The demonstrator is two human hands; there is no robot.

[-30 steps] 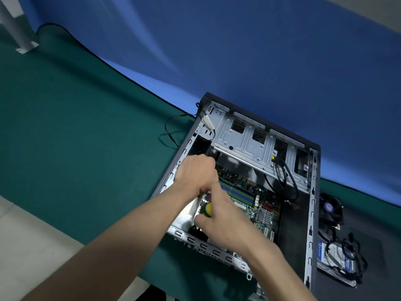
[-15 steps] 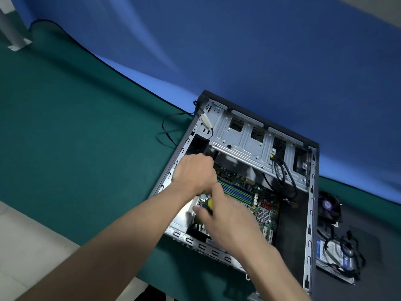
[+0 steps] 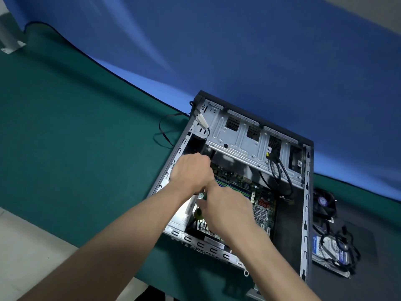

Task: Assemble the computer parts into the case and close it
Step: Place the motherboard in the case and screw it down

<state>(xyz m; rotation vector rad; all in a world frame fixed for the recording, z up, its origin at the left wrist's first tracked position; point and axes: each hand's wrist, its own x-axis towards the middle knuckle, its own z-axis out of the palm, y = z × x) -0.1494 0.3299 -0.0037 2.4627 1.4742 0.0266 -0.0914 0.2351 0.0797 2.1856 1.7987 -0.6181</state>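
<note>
The open computer case (image 3: 306, 192) lies on its side on the green table cover (image 3: 76, 148). Its motherboard (image 3: 261, 205) sits inside, below the silver drive cage (image 3: 238, 140). Both hands reach into the case's left part. My left hand (image 3: 191, 172) has its fingers curled downward; what they hold is hidden. My right hand (image 3: 225, 210) is just below it, gripping a yellow-and-black screwdriver handle (image 3: 197, 212) that is almost wholly covered.
A cooling fan (image 3: 324, 203) and a hard drive (image 3: 329, 250) with tangled black cables lie on a dark panel (image 3: 373, 237) right of the case. A thin black cable (image 3: 162, 131) loops out at the case's far left corner. A blue backdrop hangs behind.
My right hand has shifted slightly up toward the left hand, covering most of the yellow handle. The left hand stays in place.
</note>
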